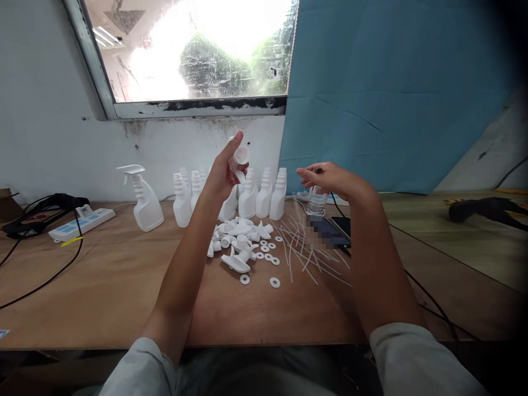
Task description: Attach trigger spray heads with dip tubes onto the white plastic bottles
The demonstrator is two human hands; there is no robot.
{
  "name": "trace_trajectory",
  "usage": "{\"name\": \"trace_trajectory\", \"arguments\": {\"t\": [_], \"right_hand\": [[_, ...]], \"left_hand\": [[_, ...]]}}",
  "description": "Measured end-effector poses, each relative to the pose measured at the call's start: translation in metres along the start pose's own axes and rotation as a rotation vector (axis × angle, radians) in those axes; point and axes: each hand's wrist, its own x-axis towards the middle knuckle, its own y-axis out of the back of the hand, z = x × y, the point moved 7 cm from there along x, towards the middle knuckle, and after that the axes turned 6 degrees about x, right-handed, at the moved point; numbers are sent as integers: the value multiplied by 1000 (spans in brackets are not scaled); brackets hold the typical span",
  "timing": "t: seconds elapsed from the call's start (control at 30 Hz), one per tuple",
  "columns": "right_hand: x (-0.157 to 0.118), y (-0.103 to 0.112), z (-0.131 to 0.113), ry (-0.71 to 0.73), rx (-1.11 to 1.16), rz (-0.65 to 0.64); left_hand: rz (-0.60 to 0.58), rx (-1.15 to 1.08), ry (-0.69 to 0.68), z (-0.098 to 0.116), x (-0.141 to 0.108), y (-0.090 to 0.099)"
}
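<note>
My left hand (225, 173) is raised above the table, its fingers closed around a white spray trigger head (241, 155) whose round opening faces me. To the right, my right hand (330, 177) hangs bent at the wrist above a clear jar (316, 204). Its fingers are drawn together by a small dark item, which I cannot make out. Between my arms lies a pile of white spray trigger heads (239, 237). Several white ring washers (274, 282) are scattered beside it, and thin white tubes (305, 247) lie crisscrossed on the right.
White bottles (263, 201) stand along the wall, and one bottle with a trigger head (146, 203) stands to their left. A power strip (82, 224) and black cables lie at far left. Phones (330, 231) lie near my right forearm. Cables also run along the table's right.
</note>
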Motion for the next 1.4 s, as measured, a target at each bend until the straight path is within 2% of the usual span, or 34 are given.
{"name": "trace_trajectory", "arguments": {"t": [0.07, 0.17, 0.27, 0.37, 0.43, 0.53, 0.8, 0.97, 1.2, 1.27, 1.4], "right_hand": [[-3, 9, -9, 91, -41, 112], [-22, 15, -34, 298, 166, 191], [-52, 9, -64, 491, 394, 132], [-82, -3, -91, 701, 464, 11], [-95, -10, -100, 780, 479, -57], [-101, -15, -101, 801, 471, -62], [-106, -15, -102, 823, 380, 68], [-112, -18, -107, 870, 250, 118], [-111, -31, -110, 845, 159, 157], [-108, -34, -109, 847, 156, 160], [-98, -35, -102, 847, 261, 134]], "left_hand": [[-6, -83, 38, -2, -1, -3], [-60, -174, 106, -5, -3, -10], [-90, -236, 164, -9, -5, -16], [-98, -259, 176, -13, -5, -19], [-123, -236, 163, -14, -5, -22], [-144, -173, 137, -15, -5, -24], [-100, -92, 111, -18, -5, -24], [1, -6, 47, -24, 2, -15], [197, 43, -39, -28, 0, -6], [188, 13, -28, -29, -1, -7], [81, -103, 72, -30, 1, -12]]}}
